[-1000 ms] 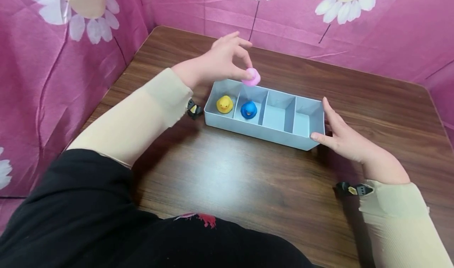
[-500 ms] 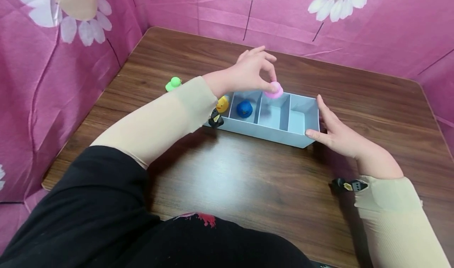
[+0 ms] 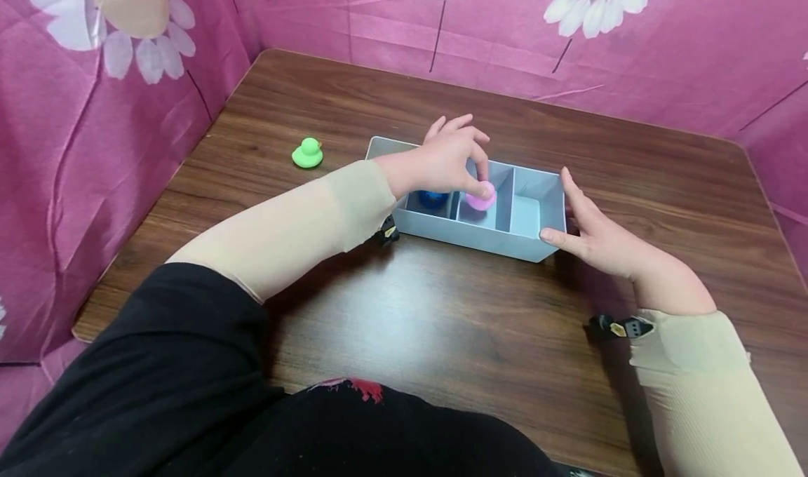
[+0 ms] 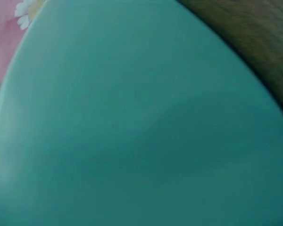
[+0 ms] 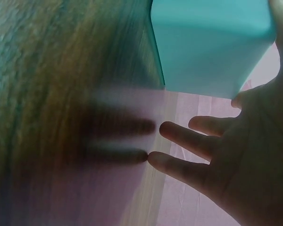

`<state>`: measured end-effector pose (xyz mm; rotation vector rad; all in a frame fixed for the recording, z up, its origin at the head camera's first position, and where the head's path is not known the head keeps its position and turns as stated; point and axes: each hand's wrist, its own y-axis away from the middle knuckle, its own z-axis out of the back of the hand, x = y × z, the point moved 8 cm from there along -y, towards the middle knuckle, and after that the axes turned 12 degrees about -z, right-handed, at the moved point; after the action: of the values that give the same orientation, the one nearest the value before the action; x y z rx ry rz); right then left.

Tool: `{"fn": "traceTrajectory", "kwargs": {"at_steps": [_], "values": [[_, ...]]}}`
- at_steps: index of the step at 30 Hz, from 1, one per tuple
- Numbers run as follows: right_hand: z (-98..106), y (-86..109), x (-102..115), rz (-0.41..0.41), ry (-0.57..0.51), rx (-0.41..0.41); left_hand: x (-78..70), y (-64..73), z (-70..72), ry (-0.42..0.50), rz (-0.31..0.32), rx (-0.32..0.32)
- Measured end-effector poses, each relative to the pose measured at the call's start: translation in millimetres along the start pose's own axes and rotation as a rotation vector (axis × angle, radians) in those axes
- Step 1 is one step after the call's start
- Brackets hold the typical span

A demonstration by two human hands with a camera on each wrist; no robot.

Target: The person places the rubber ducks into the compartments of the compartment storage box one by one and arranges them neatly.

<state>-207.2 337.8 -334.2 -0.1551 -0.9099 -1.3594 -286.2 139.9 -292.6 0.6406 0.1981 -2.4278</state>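
I have my left hand [image 3: 451,158] pinching the round pink toy [image 3: 477,202] inside the third compartment from the left; I can't tell which way it faces. The smooth, pale-blue, straight-walled box [image 3: 467,235] runs lengthwise left to right, its right end angled nearer me. My right hand [image 3: 596,242] is spread, thumb and forefinger touching that end. On the wood-grained worktop [image 3: 404,323], the glossy green duck [image 3: 307,154] points its bill right.
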Motion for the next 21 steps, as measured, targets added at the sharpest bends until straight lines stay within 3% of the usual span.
{"fn": "traceTrajectory", "kwargs": {"at_steps": [8,21], "values": [[0,0.0,0,-0.008,-0.005,0.008,-1.6,1.1,-12.2,-0.069,-0.007,0.033],[-3,-2.1,-2,0.02,-0.014,0.004,-4.9,0.2,-18.9,-0.138,0.001,0.055]]}}
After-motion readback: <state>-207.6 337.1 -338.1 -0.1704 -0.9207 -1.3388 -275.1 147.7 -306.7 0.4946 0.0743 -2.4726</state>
